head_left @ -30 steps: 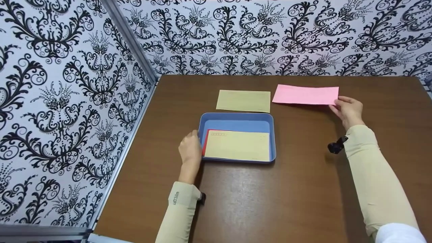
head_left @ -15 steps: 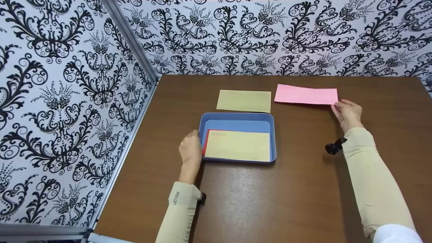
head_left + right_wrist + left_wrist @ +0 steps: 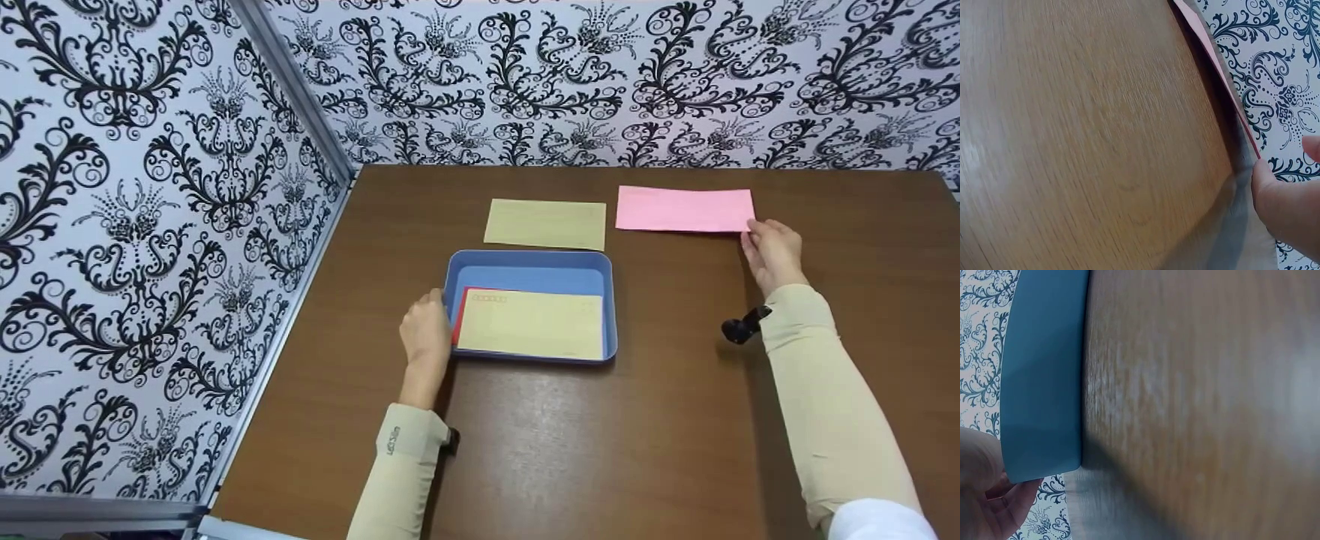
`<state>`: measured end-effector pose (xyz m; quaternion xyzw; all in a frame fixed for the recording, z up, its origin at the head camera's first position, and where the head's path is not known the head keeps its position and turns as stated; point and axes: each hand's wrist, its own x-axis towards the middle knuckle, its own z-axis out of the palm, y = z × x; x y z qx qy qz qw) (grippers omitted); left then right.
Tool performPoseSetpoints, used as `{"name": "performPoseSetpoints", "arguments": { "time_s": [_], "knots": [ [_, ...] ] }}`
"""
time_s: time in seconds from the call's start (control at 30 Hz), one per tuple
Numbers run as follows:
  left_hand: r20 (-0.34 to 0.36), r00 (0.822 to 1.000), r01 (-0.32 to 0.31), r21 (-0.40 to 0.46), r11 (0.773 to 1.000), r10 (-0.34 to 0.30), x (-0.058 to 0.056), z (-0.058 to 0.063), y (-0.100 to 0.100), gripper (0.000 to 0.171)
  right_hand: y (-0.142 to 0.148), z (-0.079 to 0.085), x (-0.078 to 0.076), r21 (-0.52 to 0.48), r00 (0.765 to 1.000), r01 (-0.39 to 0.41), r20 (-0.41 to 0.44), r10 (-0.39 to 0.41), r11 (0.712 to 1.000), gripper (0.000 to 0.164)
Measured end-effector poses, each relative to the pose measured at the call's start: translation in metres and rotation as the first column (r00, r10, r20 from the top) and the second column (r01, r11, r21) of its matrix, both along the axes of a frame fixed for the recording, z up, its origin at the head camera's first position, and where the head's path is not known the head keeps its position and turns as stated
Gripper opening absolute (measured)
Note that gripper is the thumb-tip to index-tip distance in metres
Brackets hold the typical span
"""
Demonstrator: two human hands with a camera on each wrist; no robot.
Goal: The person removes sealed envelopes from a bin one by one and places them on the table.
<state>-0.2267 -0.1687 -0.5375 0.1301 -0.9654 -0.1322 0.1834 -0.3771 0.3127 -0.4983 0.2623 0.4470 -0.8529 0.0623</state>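
Note:
A pink envelope (image 3: 684,210) is near the back of the table, its near right corner pinched by my right hand (image 3: 776,251). In the right wrist view the pink envelope (image 3: 1207,42) appears edge-on, slightly raised above the wood at the thumb (image 3: 1266,185). My left hand (image 3: 425,330) grips the left wall of a shallow blue tray (image 3: 529,259). Seen from the left wrist, the tray's outer wall (image 3: 1044,382) runs up from the hand (image 3: 985,495). Inside the tray lies a cream envelope (image 3: 529,324), covering most of a red one (image 3: 460,319).
Another cream envelope (image 3: 546,223) lies flat behind the tray, just left of the pink one. The brown table (image 3: 570,450) meets patterned walls at the back and left, with a metal frame post (image 3: 300,90) at their corner.
The pink envelope has shifted slightly to the right, and its left part lies straighter. My right hand still pinches its corner. The left hand and tray have stayed in place.

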Motion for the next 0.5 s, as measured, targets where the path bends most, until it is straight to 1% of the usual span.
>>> {"name": "performPoseSetpoints", "arguments": {
  "time_s": [0.17,0.5],
  "knots": [
    [0.015,1.0,0.0,0.01,1.0,0.0,0.0,0.0004,-0.0005,0.021,-0.0017,-0.0012,-0.0015,0.037,0.998,-0.057,-0.011,0.057,0.998,0.095],
    [0.013,1.0,-0.002,0.007,1.0,0.002,0.0004,0.0005,0.0,0.021,-0.0038,-0.0043,-0.0034,0.033,0.994,-0.088,-0.06,0.09,0.996,0.097]
  ]
}}
